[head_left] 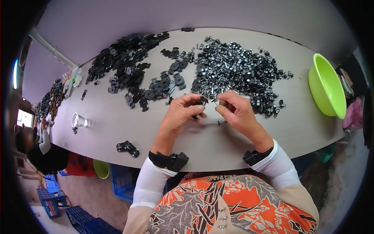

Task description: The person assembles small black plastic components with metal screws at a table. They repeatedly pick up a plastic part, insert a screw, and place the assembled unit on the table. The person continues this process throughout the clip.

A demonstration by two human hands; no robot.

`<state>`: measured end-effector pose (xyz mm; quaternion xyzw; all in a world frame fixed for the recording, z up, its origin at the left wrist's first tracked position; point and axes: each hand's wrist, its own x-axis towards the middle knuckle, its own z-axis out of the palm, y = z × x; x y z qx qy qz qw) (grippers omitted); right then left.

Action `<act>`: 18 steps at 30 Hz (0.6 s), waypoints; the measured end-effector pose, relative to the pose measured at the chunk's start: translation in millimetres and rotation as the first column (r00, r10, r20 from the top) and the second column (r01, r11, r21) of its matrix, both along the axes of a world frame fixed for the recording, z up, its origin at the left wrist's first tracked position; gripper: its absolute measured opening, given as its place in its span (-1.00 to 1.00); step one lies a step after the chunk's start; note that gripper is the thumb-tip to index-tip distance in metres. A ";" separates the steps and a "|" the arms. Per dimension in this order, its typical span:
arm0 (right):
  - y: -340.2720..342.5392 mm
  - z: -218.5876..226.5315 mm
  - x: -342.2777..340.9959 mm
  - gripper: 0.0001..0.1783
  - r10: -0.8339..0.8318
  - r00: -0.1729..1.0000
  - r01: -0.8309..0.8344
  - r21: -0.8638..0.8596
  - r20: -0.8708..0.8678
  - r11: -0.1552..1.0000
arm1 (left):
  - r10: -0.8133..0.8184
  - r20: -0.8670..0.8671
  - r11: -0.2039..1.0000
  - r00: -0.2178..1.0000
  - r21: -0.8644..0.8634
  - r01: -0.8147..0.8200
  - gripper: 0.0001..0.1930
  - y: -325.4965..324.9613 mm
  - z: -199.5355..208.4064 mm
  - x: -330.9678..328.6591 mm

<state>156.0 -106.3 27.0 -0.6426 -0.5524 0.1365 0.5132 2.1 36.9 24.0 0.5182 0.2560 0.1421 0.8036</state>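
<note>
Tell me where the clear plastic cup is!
In the head view, the cup is on the left of the pale table, beside a small black part.

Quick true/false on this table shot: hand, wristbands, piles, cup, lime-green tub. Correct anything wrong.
1. The left hand holds a small dark part. True.
2. The clear cup is right of the left hand. False: the cup is to its left.
3. The pile of shiny metal parts is right of the pile of flat dark parts. True.
4. The lime-green tub is at the table's left end. False: it's at the right end.
5. Dark bands are on both wrists. True.
</note>
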 end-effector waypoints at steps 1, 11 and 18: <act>-0.4 1.0 0.1 -0.73 -0.015 0.999 0.016 0.031 -0.033 0.999 | -0.072 -0.006 0.997 0.997 -0.027 0.072 -0.71 0.4 -7.6 4.2; 1.4 -3.3 -1.5 -0.89 0.086 0.964 -0.089 -0.001 0.251 0.996 | -0.232 0.005 0.960 0.973 -0.160 0.229 -0.65 -8.5 -12.2 3.7; 1.8 -10.3 0.3 -0.89 0.218 0.938 -0.210 -0.058 0.270 0.976 | -0.261 -0.044 0.959 0.964 -0.126 0.254 -0.69 0.2 -22.7 1.1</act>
